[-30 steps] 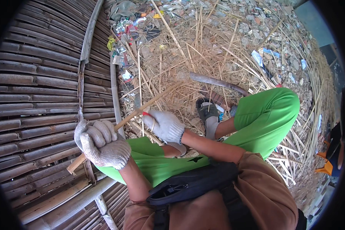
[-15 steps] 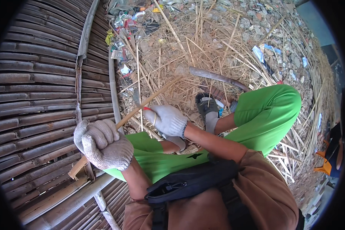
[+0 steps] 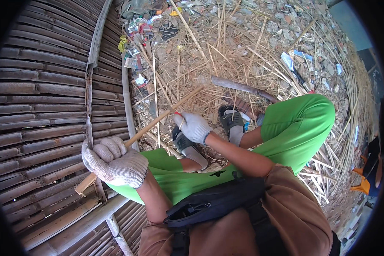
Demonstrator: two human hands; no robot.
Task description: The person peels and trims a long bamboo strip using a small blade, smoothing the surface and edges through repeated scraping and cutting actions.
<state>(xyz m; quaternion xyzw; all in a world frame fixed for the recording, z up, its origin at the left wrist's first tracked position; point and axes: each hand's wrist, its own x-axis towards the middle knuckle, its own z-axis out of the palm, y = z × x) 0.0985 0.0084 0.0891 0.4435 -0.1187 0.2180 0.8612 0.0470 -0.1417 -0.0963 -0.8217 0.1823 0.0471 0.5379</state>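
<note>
A long, thin bamboo strip (image 3: 151, 123) slants from lower left to upper right in front of me. My left hand (image 3: 115, 163), in a pale knitted glove, is closed around it near its frayed lower end. My right hand (image 3: 195, 128), gloved too, is closed beside the strip farther along. It grips a small knife (image 3: 178, 113), of which only a bit of red shows; its blade is hard to make out against the strip and straw.
Bamboo slats (image 3: 42, 111) form a platform on my left. Straw, shavings and litter (image 3: 217, 47) cover the ground ahead. A long curved machete-like piece (image 3: 243, 86) lies beyond my sandalled feet (image 3: 231, 121). Long thin strips (image 3: 350, 111) are heaped at the right.
My right hand has moved up and to the right along the bamboo strip, away from my left hand. The left hand stays closed on the strip, nearly in place.
</note>
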